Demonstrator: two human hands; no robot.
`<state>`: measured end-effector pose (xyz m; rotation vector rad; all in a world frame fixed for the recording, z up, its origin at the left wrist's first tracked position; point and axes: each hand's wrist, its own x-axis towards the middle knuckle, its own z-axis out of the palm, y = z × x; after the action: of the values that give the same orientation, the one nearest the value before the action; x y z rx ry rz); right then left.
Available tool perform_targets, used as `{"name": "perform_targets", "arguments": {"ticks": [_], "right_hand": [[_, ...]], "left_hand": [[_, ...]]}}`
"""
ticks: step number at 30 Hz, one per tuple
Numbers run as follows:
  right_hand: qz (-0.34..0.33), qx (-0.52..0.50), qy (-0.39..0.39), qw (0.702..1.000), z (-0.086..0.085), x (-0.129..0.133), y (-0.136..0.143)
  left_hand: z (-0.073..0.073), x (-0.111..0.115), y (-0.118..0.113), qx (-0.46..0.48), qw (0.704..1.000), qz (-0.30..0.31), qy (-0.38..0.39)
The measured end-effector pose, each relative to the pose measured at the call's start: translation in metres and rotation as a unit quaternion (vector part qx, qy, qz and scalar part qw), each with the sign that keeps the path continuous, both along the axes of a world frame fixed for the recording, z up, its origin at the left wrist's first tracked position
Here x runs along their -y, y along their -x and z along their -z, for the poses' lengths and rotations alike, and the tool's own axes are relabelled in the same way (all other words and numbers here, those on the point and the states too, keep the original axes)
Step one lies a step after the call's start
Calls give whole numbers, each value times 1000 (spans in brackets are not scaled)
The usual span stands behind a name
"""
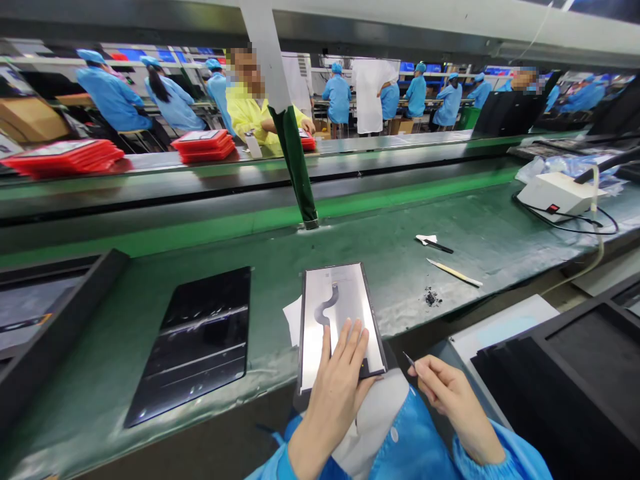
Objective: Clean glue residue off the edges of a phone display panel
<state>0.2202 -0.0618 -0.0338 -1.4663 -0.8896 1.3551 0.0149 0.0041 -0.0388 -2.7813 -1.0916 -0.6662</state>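
Note:
My left hand (337, 377) lies with its fingers stretched over the lower part of a flat display panel (313, 293), pressing on its silvery back. A curved grey flex cable (327, 307) runs across that back, its lower part hidden by my fingers. The panel sits at the bench's front edge, with a white sheet (293, 321) partly beneath it. To the right of the panel, my right hand (445, 387) pinches a thin dark pointed tool (408, 359), its tip apart from the panel. A glossy black screen (200, 340) rests on the bench to the left.
Black tweezers (440, 247), a pale-handled knife (455, 273) and dark scraps (432, 297) lie on the green bench (380, 233). Black trays (560, 373) stand at right. A white device (560, 193) sits farther back. A wrapped post (295, 160) rises ahead; a person in yellow (245, 113) works beyond.

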Motion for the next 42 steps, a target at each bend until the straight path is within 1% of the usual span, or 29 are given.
{"name": "perform_targets", "arguments": {"ticks": [3, 8, 10, 12, 14, 15, 17, 18, 19, 20, 22, 25, 28, 32, 34, 38, 40, 42], "right_hand": [[0, 25, -16, 1000, 0, -1, -1], [17, 127, -76, 989, -9, -10, -13], [25, 163, -107, 980, -12, -14, -20], [25, 192, -125, 973, -13, -19, -26], [26, 217, -136, 966, -13, -23, -31], [28, 229, -142, 963, -14, -25, -33], [34, 254, -155, 954, -14, -29, -36], [37, 267, -163, 949, -15, -31, -37], [40, 279, -173, 944, -16, -33, -38], [42, 291, -183, 938, -17, -35, -40], [50, 307, -202, 928, -18, -40, -42], [63, 308, -212, 925, -17, -46, -47], [75, 291, -198, 933, -8, -50, -51], [110, 261, -174, 943, 9, -54, -55], [134, 244, -167, 946, 19, -53, -56], [169, 210, -140, 953, 36, -47, -62], [176, 194, -128, 957, 45, -41, -66], [181, 181, -126, 958, 53, -35, -69]], "left_hand": [[2, 0, -2, 10, 1000, -6, -8], [5, 0, -1, -6, 999, -22, -36], [0, -4, -1, -17, 998, -13, -53], [-13, -12, -4, -27, 998, 11, -56], [-33, -23, -13, -29, 999, 37, -13], [-45, -30, -20, -19, 998, 48, 27], [-67, -47, -39, 18, 986, 62, 156], [-76, -56, -49, 39, 968, 70, 236], [-83, -65, -60, 48, 961, 77, 261], [-88, -74, -70, 57, 956, 84, 277], [-91, -89, -90, 74, 945, 103, 301], [-86, -103, -111, 88, 933, 125, 326], [-77, -110, -121, 103, 940, 98, 309], [-70, -119, -128, 120, 961, 40, 244], [-71, -124, -132, 125, 971, 13, 203], [-79, -132, -141, 125, 984, -33, 123], [-82, -132, -144, 105, 990, -24, 95], [-82, -130, -145, 66, 995, 14, 79]]}}
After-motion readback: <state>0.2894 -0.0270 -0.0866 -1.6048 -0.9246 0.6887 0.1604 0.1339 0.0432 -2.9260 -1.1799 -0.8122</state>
